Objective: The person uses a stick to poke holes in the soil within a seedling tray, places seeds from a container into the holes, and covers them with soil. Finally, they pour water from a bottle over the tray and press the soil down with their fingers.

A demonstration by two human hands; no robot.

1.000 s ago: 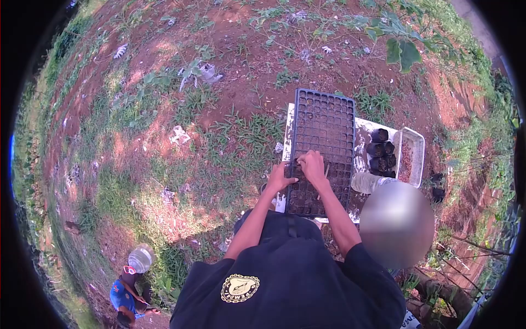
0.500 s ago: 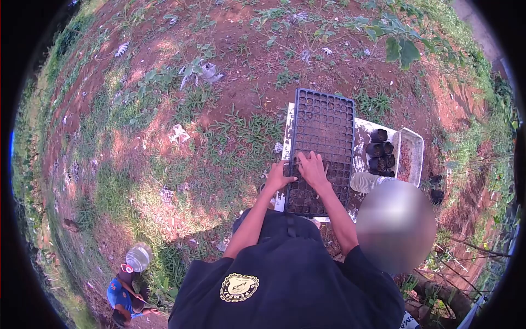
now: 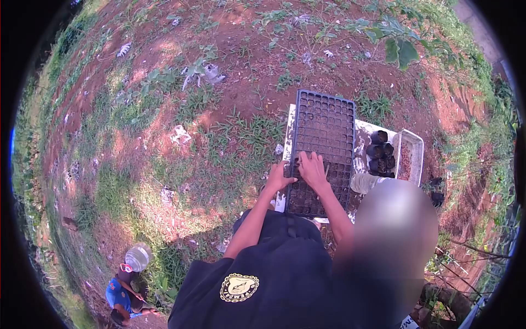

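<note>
A black seedling tray [image 3: 324, 126] with many small cells of dark soil lies on a white board [image 3: 289, 118]. My left hand [image 3: 278, 176] rests at the tray's left edge, thumb stretched out over the cells and apart from the fingers. Over the lower middle cells is my right hand [image 3: 312, 169], its fingers bent down toward the soil; whether anything is between the fingertips is too small to tell. A thin pale stick [image 3: 327, 170] stands just right of that hand.
Right of the tray are black pots [image 3: 379, 151], a clear plastic bottle [image 3: 364, 182] and a white basket [image 3: 410, 156] with reddish bits. A person in blue [image 3: 120, 299] is at the lower left near a clear jug [image 3: 138, 256]. Leafy plants [image 3: 402, 49] grow at the upper right.
Both hands hold nearly the same place over the tray. The blurred round area at the lower right has grown and covers more of the right arm and sleeve.
</note>
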